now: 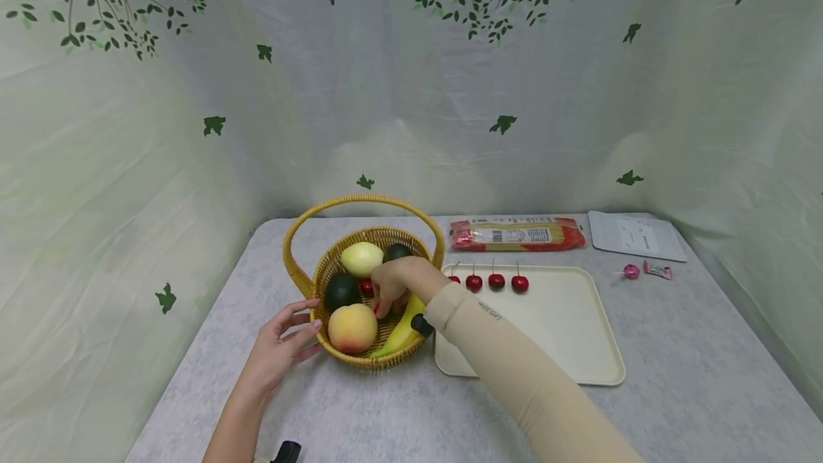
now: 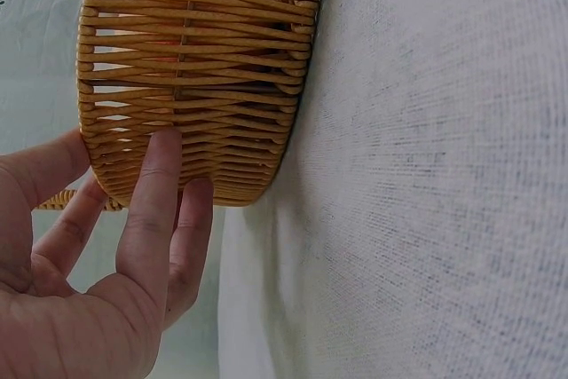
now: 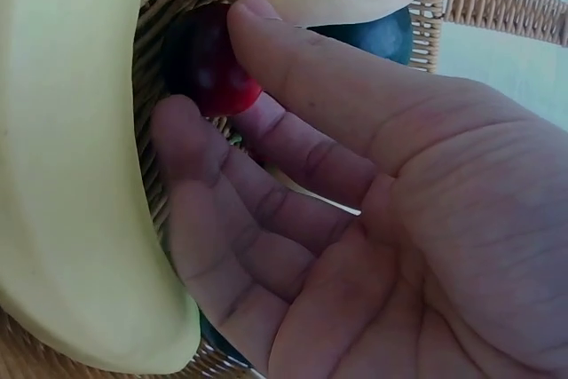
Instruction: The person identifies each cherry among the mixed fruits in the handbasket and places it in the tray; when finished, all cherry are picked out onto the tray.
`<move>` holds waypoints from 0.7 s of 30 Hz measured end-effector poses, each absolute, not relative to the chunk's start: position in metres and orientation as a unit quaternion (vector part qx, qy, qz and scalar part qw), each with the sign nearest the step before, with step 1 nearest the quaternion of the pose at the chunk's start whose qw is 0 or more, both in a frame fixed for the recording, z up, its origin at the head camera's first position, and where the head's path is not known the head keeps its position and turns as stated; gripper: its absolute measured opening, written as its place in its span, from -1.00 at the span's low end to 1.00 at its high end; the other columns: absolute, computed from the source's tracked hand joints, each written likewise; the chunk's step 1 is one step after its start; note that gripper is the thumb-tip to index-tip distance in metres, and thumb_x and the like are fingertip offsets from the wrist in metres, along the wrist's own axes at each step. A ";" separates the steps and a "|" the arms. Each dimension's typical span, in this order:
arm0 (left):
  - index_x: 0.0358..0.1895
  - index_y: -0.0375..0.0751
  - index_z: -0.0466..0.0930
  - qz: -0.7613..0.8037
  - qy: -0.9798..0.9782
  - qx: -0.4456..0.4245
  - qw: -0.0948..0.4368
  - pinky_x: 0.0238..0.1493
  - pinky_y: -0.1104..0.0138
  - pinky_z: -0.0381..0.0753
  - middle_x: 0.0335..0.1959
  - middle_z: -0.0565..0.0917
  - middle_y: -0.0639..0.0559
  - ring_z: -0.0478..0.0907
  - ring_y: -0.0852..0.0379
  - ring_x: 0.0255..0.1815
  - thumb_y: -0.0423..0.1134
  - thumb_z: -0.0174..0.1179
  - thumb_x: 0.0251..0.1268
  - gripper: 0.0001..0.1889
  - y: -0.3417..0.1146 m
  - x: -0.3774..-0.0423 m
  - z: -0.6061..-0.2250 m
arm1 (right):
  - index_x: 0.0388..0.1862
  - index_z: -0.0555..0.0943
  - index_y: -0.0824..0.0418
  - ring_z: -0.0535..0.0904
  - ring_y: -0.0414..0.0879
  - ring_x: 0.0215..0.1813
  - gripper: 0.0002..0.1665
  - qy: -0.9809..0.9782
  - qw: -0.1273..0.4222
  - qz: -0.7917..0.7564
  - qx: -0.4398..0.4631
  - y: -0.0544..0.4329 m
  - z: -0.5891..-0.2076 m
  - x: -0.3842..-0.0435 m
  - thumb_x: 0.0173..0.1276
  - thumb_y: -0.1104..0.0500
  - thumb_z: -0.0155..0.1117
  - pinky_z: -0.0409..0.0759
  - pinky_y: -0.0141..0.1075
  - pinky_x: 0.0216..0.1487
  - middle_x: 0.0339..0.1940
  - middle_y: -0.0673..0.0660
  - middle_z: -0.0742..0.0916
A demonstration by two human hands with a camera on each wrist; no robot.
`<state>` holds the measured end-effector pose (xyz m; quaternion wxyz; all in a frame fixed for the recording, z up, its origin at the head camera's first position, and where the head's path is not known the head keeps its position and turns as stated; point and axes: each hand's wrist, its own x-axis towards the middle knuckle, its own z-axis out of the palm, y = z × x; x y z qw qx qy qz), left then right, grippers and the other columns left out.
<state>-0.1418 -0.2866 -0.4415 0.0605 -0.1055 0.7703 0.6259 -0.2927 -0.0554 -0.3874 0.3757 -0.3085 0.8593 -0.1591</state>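
Note:
A yellow wicker basket (image 1: 321, 264) holds a peach (image 1: 352, 328), a banana (image 1: 401, 329), a pale yellow lemon-like fruit (image 1: 361, 259), dark green avocado-like fruits (image 1: 342, 290) and a red cherry (image 1: 367, 286). My right hand (image 1: 393, 283) reaches down inside, between peach and banana. In the right wrist view its thumb and fingertips pinch a dark red cherry (image 3: 213, 64) low in the basket. My left hand (image 1: 283, 338) touches the basket's near left side with its fingers extended. In the left wrist view, fingertips (image 2: 162, 153) rest against the woven outer wall.
Right of the basket lies a cream tray (image 1: 546, 334) with several stemmed cherries (image 1: 496, 281) in a row along its far edge. Behind it are a red-ended packet (image 1: 517, 234) and a grey-white pouch (image 1: 636, 236). A pink lollipop (image 1: 631, 271) and wrapped candy (image 1: 658, 271) lie farther right.

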 end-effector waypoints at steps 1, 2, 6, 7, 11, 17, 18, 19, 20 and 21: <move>0.57 -0.12 0.42 0.626 0.770 -0.106 0.060 0.13 0.13 0.85 0.29 0.44 -0.17 0.69 0.16 0.08 -0.24 0.27 0.62 -0.46 -0.286 -0.142 -0.441 | -0.19 0.73 0.15 0.79 -0.08 -0.13 -0.84 0.861 0.372 -0.156 -0.309 -0.055 -0.387 -0.293 0.45 0.11 0.54 0.82 -0.21 0.07 -0.25 -0.01 0.75; 0.57 -0.12 0.42 0.626 0.770 -0.106 0.060 0.14 0.13 0.85 0.29 0.44 -0.16 0.69 0.17 0.08 -0.24 0.27 0.62 -0.46 -0.286 -0.142 -0.441 | -0.22 0.72 0.15 0.78 -0.10 -0.16 -0.83 0.862 0.370 -0.154 -0.309 -0.055 -0.387 -0.293 0.45 0.10 0.55 0.82 -0.23 0.03 -0.26 -0.01 0.75; 0.56 -0.13 0.42 0.628 0.769 -0.105 0.059 0.14 0.11 0.85 0.28 0.43 -0.16 0.69 0.18 0.06 -0.25 0.27 0.62 -0.46 -0.286 -0.143 -0.441 | -0.25 0.73 0.16 0.78 -0.13 -0.21 -0.82 0.862 0.366 -0.151 -0.317 -0.053 -0.385 -0.291 0.44 0.10 0.55 0.77 -0.31 -0.12 -0.30 -0.01 0.76; 0.56 -0.13 0.42 0.628 0.769 -0.104 0.059 0.14 0.11 0.85 0.28 0.43 -0.16 0.69 0.18 0.06 -0.24 0.27 0.62 -0.46 -0.286 -0.142 -0.442 | -0.25 0.73 0.16 0.79 -0.12 -0.21 -0.82 0.861 0.366 -0.151 -0.321 -0.053 -0.384 -0.290 0.44 0.10 0.55 0.76 -0.31 -0.13 -0.30 -0.01 0.76; 0.56 -0.12 0.43 0.628 0.769 -0.103 0.062 0.15 0.11 0.85 0.29 0.43 -0.16 0.69 0.18 0.07 -0.22 0.28 0.61 -0.46 -0.287 -0.142 -0.442 | -0.22 0.72 0.17 0.82 -0.03 -0.12 -0.85 0.854 0.364 -0.164 -0.334 -0.052 -0.382 -0.288 0.44 0.15 0.54 0.81 -0.24 -0.04 -0.28 -0.03 0.74; 0.56 -0.09 0.42 0.627 0.769 -0.105 0.064 0.16 0.10 0.84 0.30 0.43 -0.16 0.69 0.17 0.09 -0.22 0.28 0.62 -0.46 -0.287 -0.142 -0.443 | -0.22 0.53 0.15 0.82 0.12 -0.17 -0.75 0.846 0.362 -0.200 -0.337 -0.047 -0.378 -0.287 0.53 0.11 0.45 0.84 -0.10 -0.01 -0.24 0.06 0.64; 0.56 -0.09 0.42 0.626 0.770 -0.106 0.064 0.16 0.10 0.84 0.30 0.43 -0.16 0.69 0.17 0.09 -0.22 0.28 0.62 -0.46 -0.287 -0.142 -0.443 | -0.21 0.50 0.14 0.79 0.11 -0.22 -0.75 0.843 0.362 -0.206 -0.339 -0.046 -0.377 -0.287 0.55 0.11 0.42 0.83 -0.11 -0.06 -0.24 0.08 0.62; 0.56 -0.09 0.42 0.626 0.770 -0.106 0.064 0.16 0.11 0.85 0.30 0.43 -0.16 0.69 0.17 0.09 -0.22 0.28 0.62 -0.46 -0.287 -0.142 -0.442 | -0.19 0.49 0.13 0.76 0.07 -0.28 -0.76 0.840 0.363 -0.211 -0.343 -0.044 -0.377 -0.287 0.57 0.10 0.40 0.81 -0.15 -0.12 -0.22 0.08 0.61; 0.56 -0.09 0.43 0.625 0.771 -0.107 0.063 0.15 0.12 0.85 0.29 0.44 -0.15 0.69 0.17 0.09 -0.22 0.28 0.62 -0.46 -0.287 -0.142 -0.442 | -0.17 0.50 0.11 0.73 0.02 -0.33 -0.78 0.837 0.362 -0.214 -0.350 -0.043 -0.377 -0.288 0.59 0.09 0.37 0.79 -0.19 -0.18 -0.21 0.08 0.60; 0.56 -0.09 0.43 0.624 0.771 -0.107 0.063 0.14 0.12 0.85 0.29 0.44 -0.15 0.69 0.17 0.09 -0.22 0.28 0.62 -0.46 -0.287 -0.142 -0.442 | -0.15 0.51 0.10 0.70 -0.02 -0.36 -0.81 0.835 0.360 -0.215 -0.357 -0.042 -0.377 -0.288 0.61 0.09 0.35 0.77 -0.21 -0.21 -0.19 0.08 0.61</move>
